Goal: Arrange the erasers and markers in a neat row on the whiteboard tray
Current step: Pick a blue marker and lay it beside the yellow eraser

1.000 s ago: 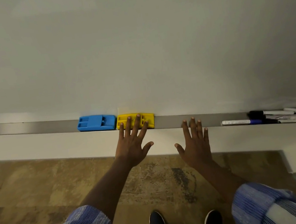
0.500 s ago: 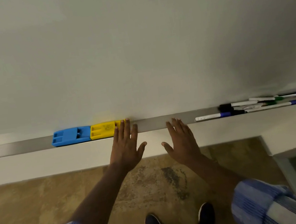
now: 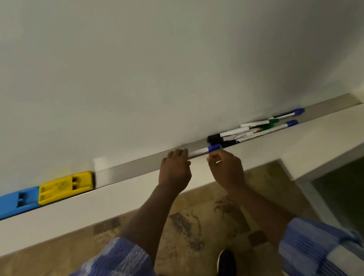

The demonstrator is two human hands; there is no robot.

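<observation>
A blue eraser (image 3: 11, 205) and a yellow eraser (image 3: 65, 187) lie end to end at the left of the metal whiteboard tray (image 3: 133, 167). Several markers (image 3: 255, 128) with black, green and blue caps lie in a loose, crossed pile at the tray's right end. One blue-capped marker (image 3: 204, 150) lies apart, nearest my hands. My left hand (image 3: 176, 168) has its fingers curled over the tray at that marker's left end, hiding the tip. My right hand (image 3: 226, 166) hovers just below the marker's blue cap, fingers half curled, holding nothing.
The whiteboard (image 3: 164, 57) fills the upper view. A white ledge (image 3: 92, 210) runs below the tray. The tray ends at a wall corner (image 3: 357, 99) on the right. A dark doorway (image 3: 361, 193) opens at lower right. My shoes (image 3: 225, 273) stand on mottled floor.
Both hands moved right along the tray, away from the erasers, to the lone blue-capped marker, and their fingers curled. The view swung right and tilted.
</observation>
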